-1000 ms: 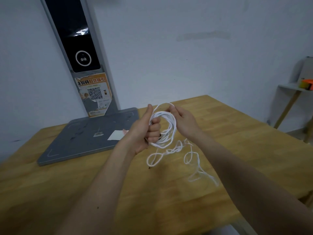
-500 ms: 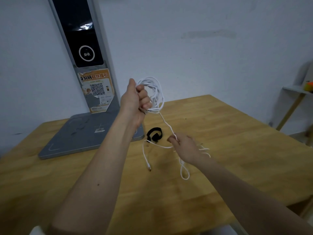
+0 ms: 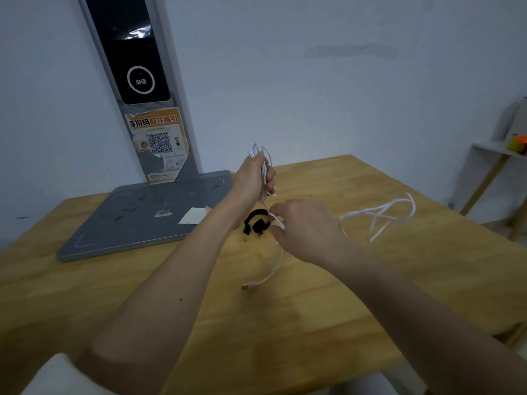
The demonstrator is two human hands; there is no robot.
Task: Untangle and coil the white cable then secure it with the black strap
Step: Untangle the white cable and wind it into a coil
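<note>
A: While my left hand [image 3: 253, 178] grips the gathered loops of the white cable [image 3: 379, 215] above the wooden table [image 3: 370, 280], list the items.

B: Item one, cable. The bundle stands roughly upright in my left fist, long axis twelve to six, loop tops poking out above the knuckles. One strand drops from the fist toward six, to my right hand [image 3: 302, 232].

A: Right hand?

B: Fingers curled, pinching that strand just below the left fist. From there the cable splits: a loose tangle sprawls on the table toward three o'clock, long axis running nine to three, and a tail trails toward six, its plug end pointing to about eight.

A: Item two?

B: Black strap [image 3: 256, 222], lying curled on the table just at nine o'clock of my right hand, beneath the left wrist. Not yet used.

A: Item three?

B: Grey stand [image 3: 142, 220], at ten o'clock, base flat on the table, post rising against the wall.

A: Risks?

B: I judge three. The crossed strands at three o'clock could pull into a knot if I haul the slack in fast. My left grip could let loops spring out while I feed new turns. The trailing tail could drag the strap off its spot or snag on it.
</note>
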